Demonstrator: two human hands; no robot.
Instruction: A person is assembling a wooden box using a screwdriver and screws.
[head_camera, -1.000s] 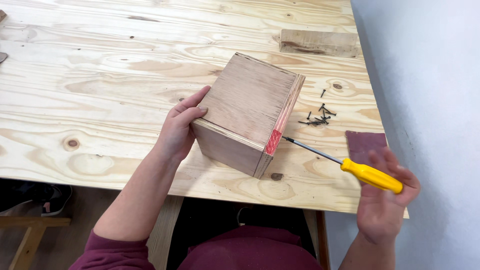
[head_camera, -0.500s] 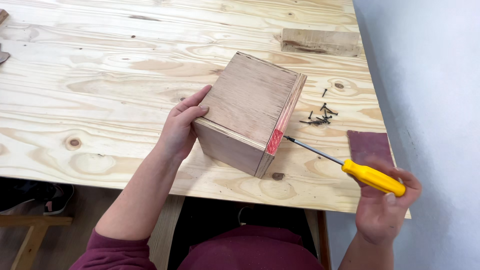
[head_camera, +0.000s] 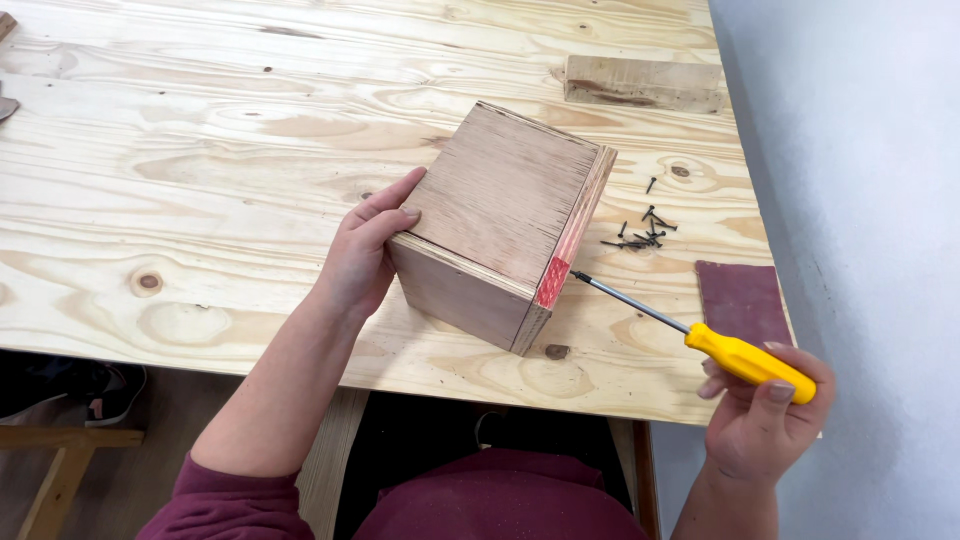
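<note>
A plywood box (head_camera: 500, 215) with a red-marked edge sits on the pale wooden table (head_camera: 200, 150). My left hand (head_camera: 365, 255) presses against the box's left side, fingers resting on its top edge. My right hand (head_camera: 765, 415) grips the yellow handle of a screwdriver (head_camera: 745, 358). Its metal shaft slants up and left, and the tip touches the box's red-marked right edge near the bottom corner.
Several small dark screws (head_camera: 640, 232) lie in a loose pile right of the box. A dark red sandpaper sheet (head_camera: 742, 300) lies at the table's right edge. A short wood offcut (head_camera: 642, 82) lies at the back right. A grey wall stands to the right.
My right hand and the screwdriver have shifted slightly to the right and down; the tip stays at the box's edge. The left hand and box have not moved.
</note>
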